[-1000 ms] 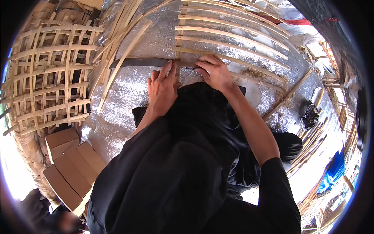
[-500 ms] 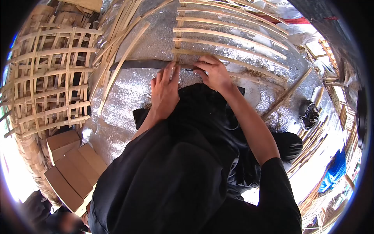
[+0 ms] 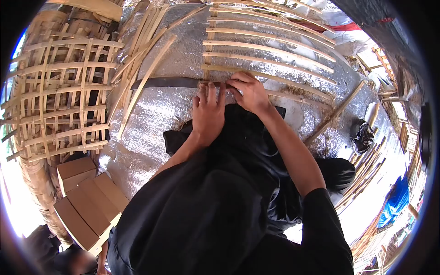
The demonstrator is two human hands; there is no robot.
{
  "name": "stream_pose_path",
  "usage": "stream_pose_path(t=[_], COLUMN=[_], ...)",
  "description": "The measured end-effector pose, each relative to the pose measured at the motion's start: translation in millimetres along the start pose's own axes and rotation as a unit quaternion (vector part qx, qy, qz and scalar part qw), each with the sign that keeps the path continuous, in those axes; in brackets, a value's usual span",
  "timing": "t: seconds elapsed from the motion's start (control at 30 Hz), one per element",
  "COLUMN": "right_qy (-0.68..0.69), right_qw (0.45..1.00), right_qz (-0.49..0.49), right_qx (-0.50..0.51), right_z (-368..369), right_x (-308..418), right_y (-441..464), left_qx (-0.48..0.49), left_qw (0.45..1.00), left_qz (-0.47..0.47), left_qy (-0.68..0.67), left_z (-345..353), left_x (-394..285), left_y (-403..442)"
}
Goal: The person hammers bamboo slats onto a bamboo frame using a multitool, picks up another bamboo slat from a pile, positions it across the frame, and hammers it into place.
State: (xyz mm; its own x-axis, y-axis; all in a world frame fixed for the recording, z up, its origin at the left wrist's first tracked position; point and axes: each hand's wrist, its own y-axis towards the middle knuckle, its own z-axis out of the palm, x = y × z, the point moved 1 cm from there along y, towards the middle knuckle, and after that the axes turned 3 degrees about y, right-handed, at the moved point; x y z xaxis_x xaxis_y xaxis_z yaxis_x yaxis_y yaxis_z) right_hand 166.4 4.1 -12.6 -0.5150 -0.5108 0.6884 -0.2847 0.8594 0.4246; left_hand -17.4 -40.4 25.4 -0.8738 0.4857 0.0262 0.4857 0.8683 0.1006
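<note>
A: Where's the strip (image 3: pixel 167 82)?
B: On the silver sheet (image 3: pixel 153 107), ahead of the person and off to the left of both hands. Dark, slightly bowed. Can't tell the material.

A: Long axis?
B: Left-right, across the body. Right end runs up to the left fingertips; past that the fingers hide it.

A: Nearer hand?
B: Left hand (image 3: pixel 208 117), clearly. Right hand (image 3: pixel 250 94) sits beyond the strip's visible right end, just beside the left fingertips.

A: Hand states?
B: Left: palm down, fingers extended with slim gaps between them, tips at the strip's end. Thumb not visible, so can't tell if it grips or only presses. Right: fingers bent, thumb tucked in toward them, looks like a pinch. What's in it, if anything, is hidden.

A: What's around the hands?
B: Slat row (image 3: pixel 238 44) beyond them, running off to the right, roughly parallel to the strip. Nearest slat (image 3: pixel 293 96) comes out to the right from behind the right hand; its left end is covered.

A: Anything across the strip?
B: One loose slat (image 3: pixel 156 62), slanting across near the left end, well apart from the fingers.
</note>
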Motion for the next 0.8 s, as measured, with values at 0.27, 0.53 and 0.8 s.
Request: stream_pose_path(t=[0.27,0.53,0.8], right_qy=[-0.010,-0.080,-0.238], right_qw=[1.000,0.996,0.964], right_qz=[0.022,0.048,0.110], right_qx=[-0.004,0.002,-0.040], right_z=[2,4,-30], right_x=[2,4,31], right_y=[0,-5,-51], left_qx=[0.035,0.024,0.006], left_qw=[0.999,0.997,0.993], left_qz=[-0.022,-0.029,-0.031], left_qy=[0.035,0.070,0.114], left_z=[1,5,13], left_x=[-12,-18,-20], left_y=[1,5,9])
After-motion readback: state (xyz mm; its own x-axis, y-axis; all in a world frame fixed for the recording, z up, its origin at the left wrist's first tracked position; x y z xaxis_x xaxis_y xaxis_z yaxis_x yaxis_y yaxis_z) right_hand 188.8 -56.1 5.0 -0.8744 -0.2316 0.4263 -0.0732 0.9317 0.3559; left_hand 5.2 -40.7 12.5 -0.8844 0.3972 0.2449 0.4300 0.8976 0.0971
